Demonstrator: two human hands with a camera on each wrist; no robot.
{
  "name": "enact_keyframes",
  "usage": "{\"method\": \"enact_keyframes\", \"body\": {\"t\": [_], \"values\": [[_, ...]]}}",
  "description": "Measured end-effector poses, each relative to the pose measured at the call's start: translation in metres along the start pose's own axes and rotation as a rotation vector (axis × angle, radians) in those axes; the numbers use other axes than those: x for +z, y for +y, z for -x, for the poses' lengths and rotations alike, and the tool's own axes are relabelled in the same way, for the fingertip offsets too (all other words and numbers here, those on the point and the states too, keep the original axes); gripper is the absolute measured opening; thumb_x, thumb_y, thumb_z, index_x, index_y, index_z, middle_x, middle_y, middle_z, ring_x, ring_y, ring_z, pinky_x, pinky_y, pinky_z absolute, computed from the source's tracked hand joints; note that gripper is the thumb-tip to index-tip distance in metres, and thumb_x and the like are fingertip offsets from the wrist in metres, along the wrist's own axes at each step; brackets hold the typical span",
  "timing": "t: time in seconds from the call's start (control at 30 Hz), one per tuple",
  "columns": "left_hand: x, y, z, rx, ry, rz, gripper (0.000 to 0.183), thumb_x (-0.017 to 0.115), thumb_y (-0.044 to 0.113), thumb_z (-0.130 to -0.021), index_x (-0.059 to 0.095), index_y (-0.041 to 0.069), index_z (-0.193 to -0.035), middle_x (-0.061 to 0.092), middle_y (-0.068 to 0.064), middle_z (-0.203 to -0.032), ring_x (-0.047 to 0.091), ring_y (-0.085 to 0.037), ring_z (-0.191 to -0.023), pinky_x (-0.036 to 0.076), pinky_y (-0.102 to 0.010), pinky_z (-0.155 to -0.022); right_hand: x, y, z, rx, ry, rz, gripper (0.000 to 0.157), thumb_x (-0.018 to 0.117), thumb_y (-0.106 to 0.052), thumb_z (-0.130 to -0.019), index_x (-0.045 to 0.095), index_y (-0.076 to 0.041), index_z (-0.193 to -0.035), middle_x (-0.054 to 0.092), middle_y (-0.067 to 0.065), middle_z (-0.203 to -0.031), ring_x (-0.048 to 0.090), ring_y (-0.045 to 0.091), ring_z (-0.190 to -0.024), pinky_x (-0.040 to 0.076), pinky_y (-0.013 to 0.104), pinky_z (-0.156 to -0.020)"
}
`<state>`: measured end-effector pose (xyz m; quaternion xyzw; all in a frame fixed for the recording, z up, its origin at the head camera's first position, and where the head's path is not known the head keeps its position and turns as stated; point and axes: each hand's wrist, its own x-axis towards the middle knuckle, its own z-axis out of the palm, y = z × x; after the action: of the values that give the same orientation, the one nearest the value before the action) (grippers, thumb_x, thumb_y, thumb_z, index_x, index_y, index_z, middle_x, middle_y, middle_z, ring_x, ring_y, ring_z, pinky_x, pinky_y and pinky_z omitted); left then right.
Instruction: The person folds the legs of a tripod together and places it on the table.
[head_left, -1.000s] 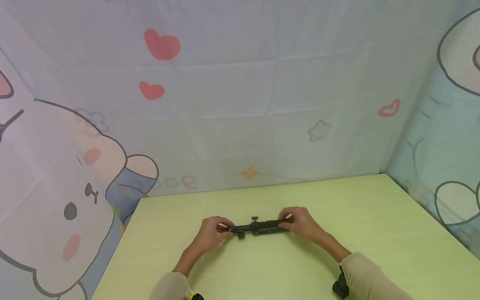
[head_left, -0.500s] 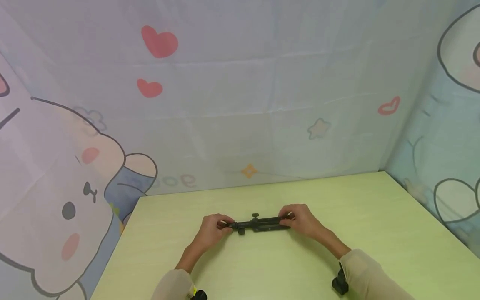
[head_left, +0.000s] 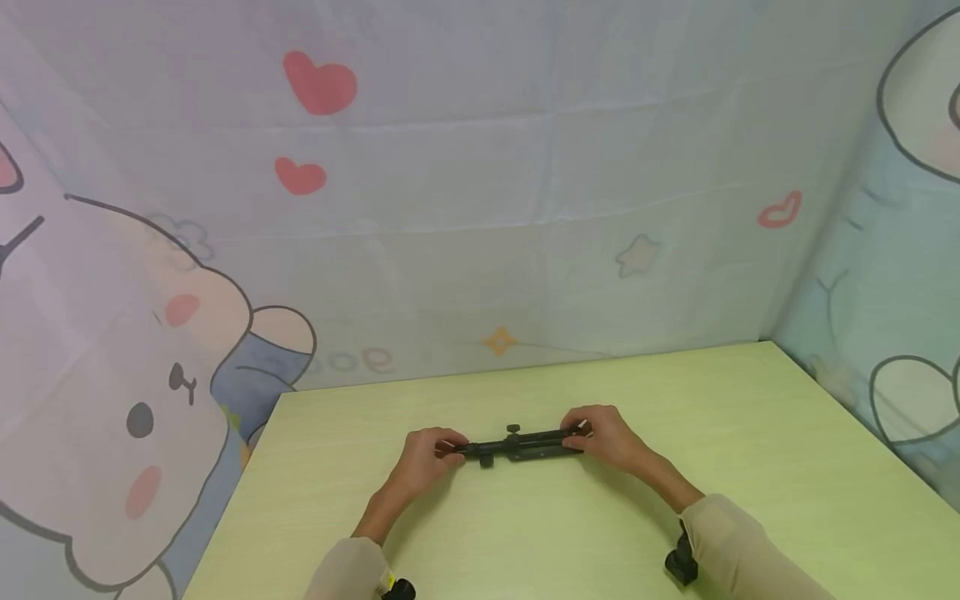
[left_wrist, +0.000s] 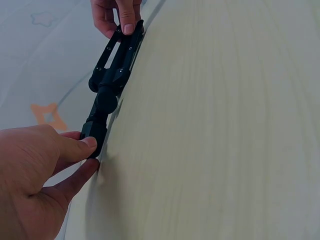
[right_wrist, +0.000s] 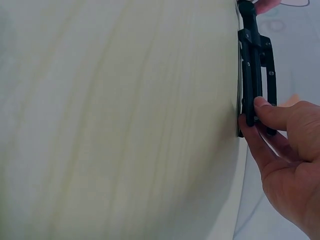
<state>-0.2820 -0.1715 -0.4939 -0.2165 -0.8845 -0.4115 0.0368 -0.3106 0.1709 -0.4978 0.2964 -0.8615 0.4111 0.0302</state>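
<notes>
A small black tripod (head_left: 517, 445) with folded legs lies lengthwise between both hands, low over the table. Two knobs show on it, one on its far side and one on its near side. My left hand (head_left: 423, 461) pinches the narrow head end between thumb and fingers; the left wrist view shows the thumb (left_wrist: 87, 142) on top. At the other end, my right hand (head_left: 606, 437) holds the leg tips. In the right wrist view the thumb (right_wrist: 262, 104) lies on the legs, with fingers underneath. A slim gap separates the legs (right_wrist: 271, 75).
The pale yellow-green table (head_left: 510, 533) extends around the hands. A printed cloth wall (head_left: 465, 183) with hearts and cartoon figures rises along the back and both sides. A dark wrist camera (head_left: 681, 562) sits by the right sleeve.
Both hands and the tripod have shifted very slightly toward the back and right of the table. The legs show a slightly wider gap than a second ago; each hand keeps its end.
</notes>
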Motion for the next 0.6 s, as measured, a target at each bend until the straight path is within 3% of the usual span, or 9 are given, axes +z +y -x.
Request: {"method": "enact_keyframes", "body": {"t": [0.23, 0.33, 0.47, 0.6], "values": [[0.0, 0.0, 0.0, 0.002, -0.011, -0.015, 0.019, 0.074, -0.004, -0.093, 0.075, -0.001, -0.112, 0.074, -0.017, -0.108, 0.073, -0.035, -0.096, 0.062, -0.041, -0.079, -0.003, 0.001, -0.001, 0.006, -0.017, 0.018, 0.012, 0.078, 0.0, -0.091, 0.075, -0.008, -0.1, 0.073, 0.006, -0.096, 0.072, 0.018, -0.081, 0.057, 0.026, -0.063], [-0.004, -0.001, 0.001, 0.002, -0.045, -0.025, 0.024, 0.072, -0.001, -0.096, 0.072, -0.002, -0.12, 0.072, -0.019, -0.115, 0.071, -0.035, -0.101, 0.061, -0.042, -0.083, -0.007, 0.001, -0.004, 0.011, -0.06, 0.014, 0.014, 0.078, -0.001, -0.091, 0.074, -0.008, -0.102, 0.073, 0.005, -0.098, 0.072, 0.017, -0.083, 0.057, 0.026, -0.063], [-0.014, 0.003, 0.007, 0.002, -0.12, -0.05, 0.038, 0.069, 0.01, -0.101, 0.063, -0.002, -0.136, 0.064, -0.023, -0.133, 0.065, -0.042, -0.116, 0.057, -0.052, -0.093, -0.019, -0.003, -0.006, 0.008, -0.144, 0.035, 0.02, 0.077, -0.007, -0.095, 0.07, -0.004, -0.113, 0.071, 0.007, -0.101, 0.072, 0.018, -0.085, 0.058, 0.029, -0.067], [-0.029, 0.01, 0.018, -0.007, -0.172, -0.157, 0.055, 0.072, 0.025, -0.101, 0.054, 0.003, -0.148, 0.054, -0.023, -0.147, 0.052, -0.047, -0.133, 0.046, -0.063, -0.104, -0.032, -0.014, -0.002, -0.047, -0.193, 0.155, 0.035, 0.073, -0.021, -0.1, 0.064, -0.002, -0.127, 0.069, 0.011, -0.111, 0.07, 0.027, -0.096, 0.058, 0.039, -0.078]]}}
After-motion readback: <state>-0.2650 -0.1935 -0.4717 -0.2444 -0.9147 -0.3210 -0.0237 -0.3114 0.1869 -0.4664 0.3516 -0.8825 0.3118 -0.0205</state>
